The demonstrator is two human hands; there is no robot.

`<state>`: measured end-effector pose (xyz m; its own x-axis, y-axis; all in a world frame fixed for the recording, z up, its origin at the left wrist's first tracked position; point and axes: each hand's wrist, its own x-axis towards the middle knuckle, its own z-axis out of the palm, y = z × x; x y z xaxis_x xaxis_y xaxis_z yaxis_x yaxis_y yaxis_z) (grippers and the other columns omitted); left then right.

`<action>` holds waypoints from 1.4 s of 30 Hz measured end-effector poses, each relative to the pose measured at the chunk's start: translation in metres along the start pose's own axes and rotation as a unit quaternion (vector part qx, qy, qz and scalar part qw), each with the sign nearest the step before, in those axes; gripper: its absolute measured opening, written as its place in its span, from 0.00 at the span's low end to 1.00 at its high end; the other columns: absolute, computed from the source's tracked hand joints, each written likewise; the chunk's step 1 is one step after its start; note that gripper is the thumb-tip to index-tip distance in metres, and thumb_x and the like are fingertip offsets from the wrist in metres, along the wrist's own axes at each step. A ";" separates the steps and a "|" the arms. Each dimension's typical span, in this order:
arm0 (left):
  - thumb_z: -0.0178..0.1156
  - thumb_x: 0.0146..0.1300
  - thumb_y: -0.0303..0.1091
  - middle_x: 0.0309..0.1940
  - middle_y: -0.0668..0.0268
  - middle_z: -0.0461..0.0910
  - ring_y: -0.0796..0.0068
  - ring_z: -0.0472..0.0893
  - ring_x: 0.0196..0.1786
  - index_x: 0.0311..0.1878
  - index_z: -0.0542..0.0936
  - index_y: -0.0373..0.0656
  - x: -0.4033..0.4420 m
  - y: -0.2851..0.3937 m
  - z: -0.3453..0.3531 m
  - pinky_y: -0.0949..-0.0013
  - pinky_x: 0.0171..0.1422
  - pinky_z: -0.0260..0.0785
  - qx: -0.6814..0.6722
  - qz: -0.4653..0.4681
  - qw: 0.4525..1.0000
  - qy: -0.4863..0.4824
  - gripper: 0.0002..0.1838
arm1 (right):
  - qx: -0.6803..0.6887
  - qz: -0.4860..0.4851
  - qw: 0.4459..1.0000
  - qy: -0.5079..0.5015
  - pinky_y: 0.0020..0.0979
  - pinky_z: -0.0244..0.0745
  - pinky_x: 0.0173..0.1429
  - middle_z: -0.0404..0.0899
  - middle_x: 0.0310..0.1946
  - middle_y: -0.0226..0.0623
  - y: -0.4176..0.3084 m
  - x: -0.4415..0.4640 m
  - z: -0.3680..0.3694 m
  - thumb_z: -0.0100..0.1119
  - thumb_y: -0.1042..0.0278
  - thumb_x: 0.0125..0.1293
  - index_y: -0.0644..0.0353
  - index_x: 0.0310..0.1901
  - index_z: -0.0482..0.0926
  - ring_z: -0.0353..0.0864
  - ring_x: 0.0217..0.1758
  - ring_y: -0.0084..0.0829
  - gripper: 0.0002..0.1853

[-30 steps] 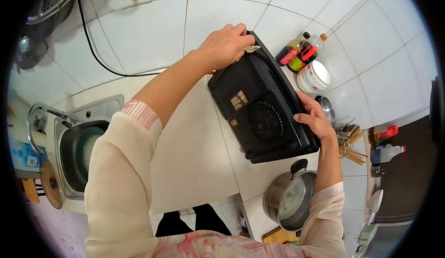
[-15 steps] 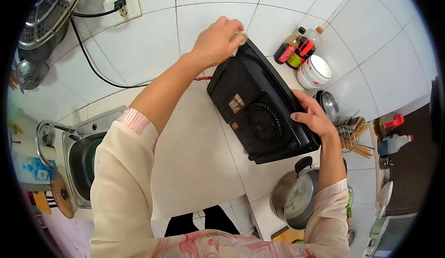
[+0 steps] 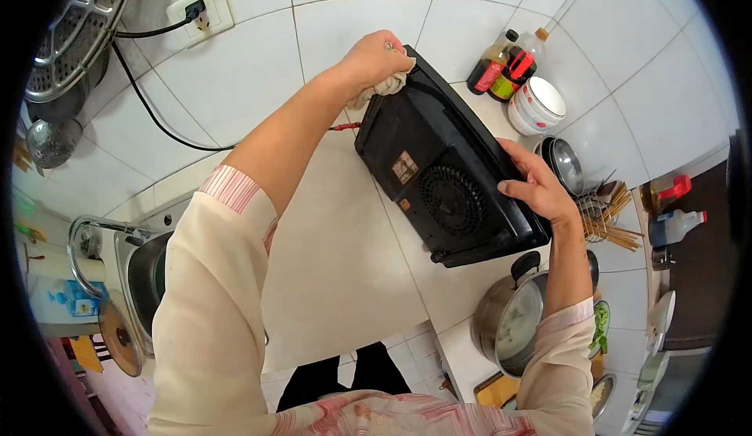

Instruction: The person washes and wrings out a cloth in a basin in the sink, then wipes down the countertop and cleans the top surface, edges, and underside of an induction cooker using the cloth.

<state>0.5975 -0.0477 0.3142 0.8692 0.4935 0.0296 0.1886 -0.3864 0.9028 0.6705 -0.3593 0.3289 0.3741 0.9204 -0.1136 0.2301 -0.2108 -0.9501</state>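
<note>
A black appliance is tilted up over the white counter, its underside with a round vent and a small label facing me. My left hand is closed on a pale cloth at the appliance's upper left corner. My right hand grips its right edge, thumb on the underside and fingers behind the rim. A black cord with a red-wrapped part runs behind it from the wall socket.
A steel pot stands below the appliance. Sauce bottles, stacked bowls and a rack of chopsticks line the right side. The sink and its tap are at left.
My left hand and the cloth have shifted a little at the appliance's upper corner, where more of the cloth now shows. My right hand keeps its hold. The camera view has shifted slightly.
</note>
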 end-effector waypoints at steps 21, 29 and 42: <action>0.66 0.56 0.36 0.34 0.66 0.75 0.77 0.76 0.33 0.49 0.69 0.40 0.004 -0.015 -0.009 0.74 0.34 0.72 -0.096 -0.034 0.992 -0.079 0.22 | -0.039 -0.013 0.999 0.019 0.28 0.58 0.68 0.69 0.60 0.40 0.008 0.000 -0.004 0.57 0.82 0.54 0.68 0.66 0.61 0.66 0.63 0.29 0.34; 0.61 0.57 0.27 0.36 0.64 0.76 0.76 0.78 0.36 0.53 0.69 0.40 -0.023 -0.037 -0.008 0.74 0.39 0.73 -0.272 -0.017 0.962 -0.014 0.21 | -0.006 0.011 1.000 -0.018 0.29 0.50 0.73 0.63 0.66 0.41 0.005 0.000 -0.003 0.56 0.82 0.54 0.69 0.68 0.58 0.60 0.69 0.28 0.37; 0.54 0.60 0.30 0.49 0.61 0.74 0.67 0.73 0.53 0.48 0.82 0.46 -0.039 -0.029 -0.019 0.67 0.60 0.66 0.065 0.223 0.972 0.032 0.14 | -0.016 0.009 1.000 -0.005 0.28 0.59 0.68 0.68 0.61 0.42 -0.007 0.000 0.006 0.53 0.84 0.55 0.69 0.66 0.60 0.67 0.64 0.29 0.34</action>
<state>0.5500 -0.0413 0.2953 0.8483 0.2997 0.4366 -0.1418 -0.6658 0.7325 0.6632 -0.3557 0.3341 0.3702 0.9192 -0.1338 0.2512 -0.2378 -0.9383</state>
